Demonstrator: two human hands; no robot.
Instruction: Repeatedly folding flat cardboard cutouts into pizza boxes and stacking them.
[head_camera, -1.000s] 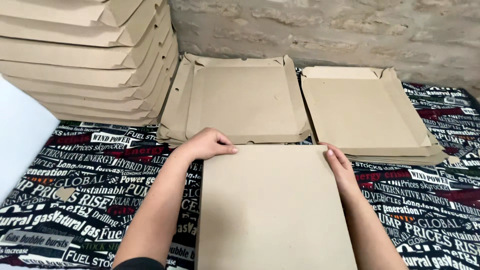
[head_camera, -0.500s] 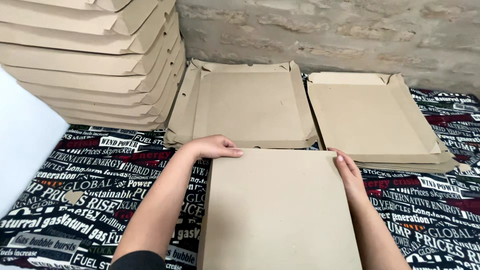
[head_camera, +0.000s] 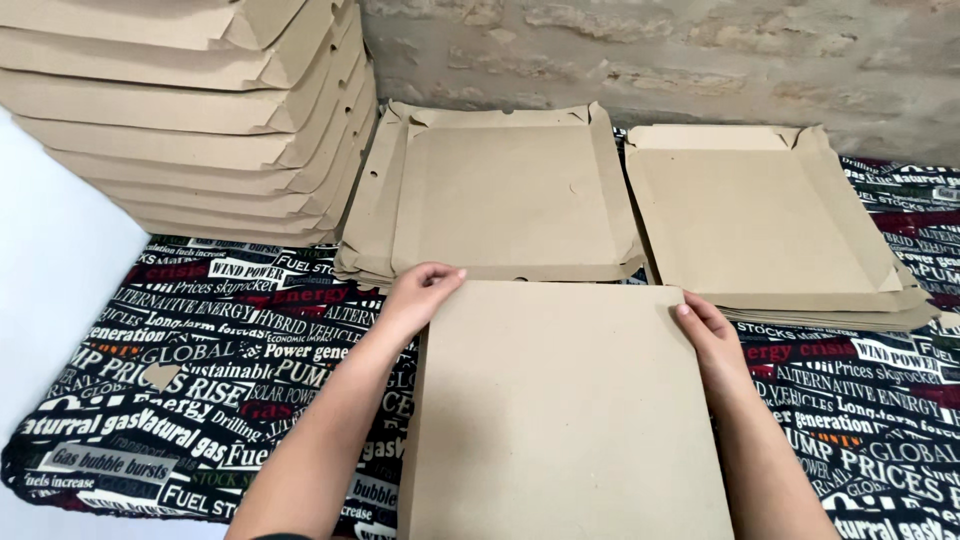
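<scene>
squaring flat brown cardboard sheet (head_camera: 565, 415) at near middle of printed black cloth (head_camera: 200, 340). left hand (head_camera: 420, 295) curled on far-left corner, right hand (head_camera: 712, 335) flat along right edge. next likely: firm grip, fold edges.

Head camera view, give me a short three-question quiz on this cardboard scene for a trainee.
1. True or false: both hands rest on the flat square brown cardboard sheet.
2. Which hand grips the sheet's far left corner: A the left hand, B the right hand?
3. What stands at the far left, beside the two flat piles of unfolded brown cardboard box blanks?

Key:
1. True; the right hand lies along the sheet's right edge.
2. A.
3. A tall stack of folded brown cardboard boxes, on the black cloth with printed lettering.
</scene>
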